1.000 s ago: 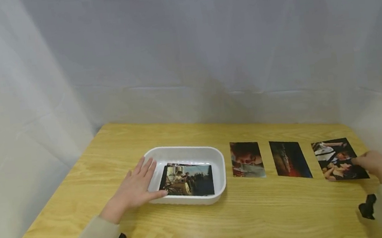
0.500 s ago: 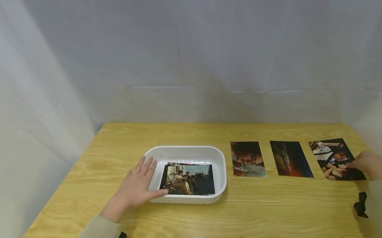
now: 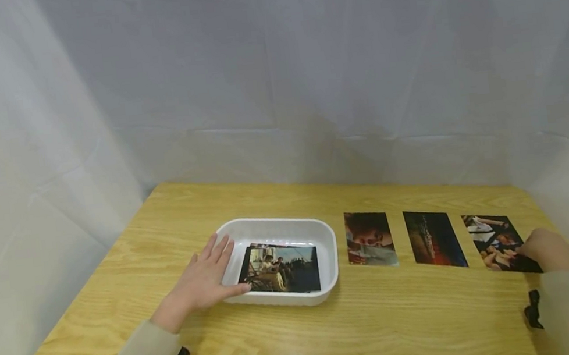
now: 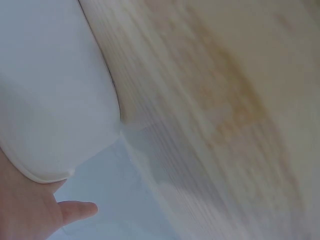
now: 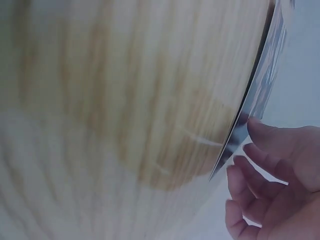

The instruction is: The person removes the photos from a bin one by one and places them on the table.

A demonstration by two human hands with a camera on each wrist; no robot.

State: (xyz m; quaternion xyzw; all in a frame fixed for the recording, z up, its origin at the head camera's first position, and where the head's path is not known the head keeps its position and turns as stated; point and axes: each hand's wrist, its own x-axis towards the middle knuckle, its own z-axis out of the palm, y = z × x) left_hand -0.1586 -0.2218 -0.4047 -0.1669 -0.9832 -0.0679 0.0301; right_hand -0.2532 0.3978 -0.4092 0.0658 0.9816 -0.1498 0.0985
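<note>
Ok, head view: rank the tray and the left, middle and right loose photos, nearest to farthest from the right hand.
1. Right photo, touching the right hand.
2. Middle photo, next leftward.
3. Left photo, left again.
4. Tray, farthest left.

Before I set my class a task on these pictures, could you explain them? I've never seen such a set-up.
There's no machine, just a person's two bare hands. The wide picture comes from a camera worn on the head; the two close ones come from cameras on the left and right wrists. On the wooden table is a white tray holding picture prints, with three loose prints in a row beside it. The left hand rests on the tray's rim; the right hand holds the rightmost print by its edge.
</note>
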